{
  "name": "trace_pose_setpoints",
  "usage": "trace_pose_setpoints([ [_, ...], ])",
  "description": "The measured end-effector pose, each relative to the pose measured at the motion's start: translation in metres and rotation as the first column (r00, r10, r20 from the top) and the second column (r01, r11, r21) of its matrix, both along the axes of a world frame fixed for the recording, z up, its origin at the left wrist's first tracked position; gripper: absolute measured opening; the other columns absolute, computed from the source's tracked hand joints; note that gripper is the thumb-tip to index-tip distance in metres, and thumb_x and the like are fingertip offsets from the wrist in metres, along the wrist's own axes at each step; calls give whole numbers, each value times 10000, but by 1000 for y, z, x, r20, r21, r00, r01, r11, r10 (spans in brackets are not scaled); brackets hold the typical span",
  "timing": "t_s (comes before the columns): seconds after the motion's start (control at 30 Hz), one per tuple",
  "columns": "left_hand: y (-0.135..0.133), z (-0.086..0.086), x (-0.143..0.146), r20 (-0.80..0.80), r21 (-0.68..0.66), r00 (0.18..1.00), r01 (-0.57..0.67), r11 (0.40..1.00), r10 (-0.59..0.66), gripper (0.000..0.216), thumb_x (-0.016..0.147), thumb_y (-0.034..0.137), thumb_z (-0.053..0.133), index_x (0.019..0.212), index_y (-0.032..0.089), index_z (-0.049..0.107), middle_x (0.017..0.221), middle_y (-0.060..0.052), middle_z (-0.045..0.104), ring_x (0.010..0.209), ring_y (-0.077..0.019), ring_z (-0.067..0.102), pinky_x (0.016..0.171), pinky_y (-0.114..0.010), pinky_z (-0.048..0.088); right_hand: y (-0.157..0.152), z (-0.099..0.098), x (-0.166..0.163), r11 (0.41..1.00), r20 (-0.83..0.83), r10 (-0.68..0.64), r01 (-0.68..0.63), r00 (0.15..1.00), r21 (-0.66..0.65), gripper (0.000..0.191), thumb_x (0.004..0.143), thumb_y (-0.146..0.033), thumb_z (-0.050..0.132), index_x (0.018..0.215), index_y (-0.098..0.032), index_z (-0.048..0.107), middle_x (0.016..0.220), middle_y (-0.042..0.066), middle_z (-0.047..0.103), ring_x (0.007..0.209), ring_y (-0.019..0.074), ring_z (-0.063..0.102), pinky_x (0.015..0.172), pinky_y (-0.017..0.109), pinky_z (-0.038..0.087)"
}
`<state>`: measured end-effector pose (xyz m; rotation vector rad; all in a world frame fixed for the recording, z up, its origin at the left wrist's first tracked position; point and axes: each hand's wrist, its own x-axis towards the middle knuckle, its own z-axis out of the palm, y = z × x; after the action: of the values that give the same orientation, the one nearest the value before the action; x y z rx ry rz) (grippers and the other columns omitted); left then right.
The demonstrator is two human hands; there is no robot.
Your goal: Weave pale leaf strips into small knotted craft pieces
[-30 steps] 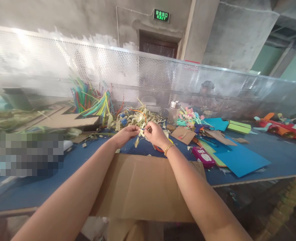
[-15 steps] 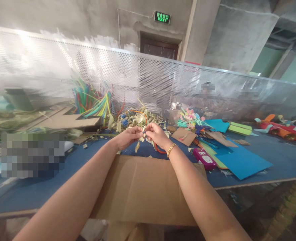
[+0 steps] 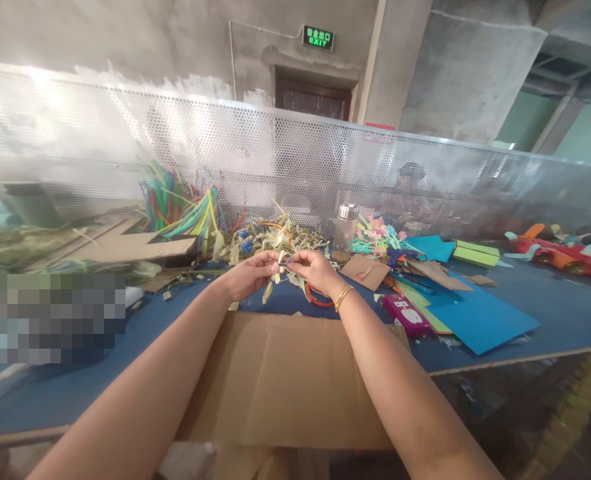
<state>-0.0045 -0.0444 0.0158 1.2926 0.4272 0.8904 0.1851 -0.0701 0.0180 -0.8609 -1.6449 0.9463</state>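
While L hand (image 3: 243, 277) faces R hand (image 3: 319, 272), fingers (image 3: 266, 271) pinch pale husk (image 3: 282, 256)

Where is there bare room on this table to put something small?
Bare: the blue tabletop between the blue sheet and the red toy car, and the cardboard sheet between left forearm and right forearm. Crowded: beyond the left hand and right hand, with dried leaves, metal-lidded bottle and pink flowers close together.

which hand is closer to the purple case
Right: the right hand is just left of the purple case; the left hand is farther left, past the right one.
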Motion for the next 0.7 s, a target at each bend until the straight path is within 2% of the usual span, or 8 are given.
trace_pose_setpoints([
  [0.2,1,-2,-1,7,-19,1000,0,1000,0,210,690,187,776,871,181,667,769,-8,652,676,-113,592,631,-220,451,-1,1,-2,1000,-18,-2,3,1000,15,195,702,-354,675,733,-182,589,627,-44,537,550,78,449,552,217,365],
  [0.47,4,-3,-1,-10,-47,1000,-2,999,2,179,670,183,785,809,154,676,756,-19,658,712,-129,608,694,-236,464,-6,1,-8,982,-110,2,-23,994,-190,150,670,-301,619,751,-190,562,578,-54,529,499,76,465,508,204,355],
  [0.6,5,-4,-1,-21,-29,1000,-17,999,16,164,678,191,779,797,146,677,756,-25,663,714,-127,604,697,-232,459,-7,1,-6,970,-151,45,-80,987,-230,193,690,-349,625,760,-177,573,625,-33,558,522,79,489,537,215,390],
  [0.7,5,-4,-1,-13,-19,999,-36,999,36,164,678,184,777,800,146,675,766,-25,664,717,-123,600,695,-229,456,-9,3,-5,973,-144,84,-112,986,-203,293,680,-426,687,723,-171,550,624,-38,535,522,72,469,533,216,383],
])
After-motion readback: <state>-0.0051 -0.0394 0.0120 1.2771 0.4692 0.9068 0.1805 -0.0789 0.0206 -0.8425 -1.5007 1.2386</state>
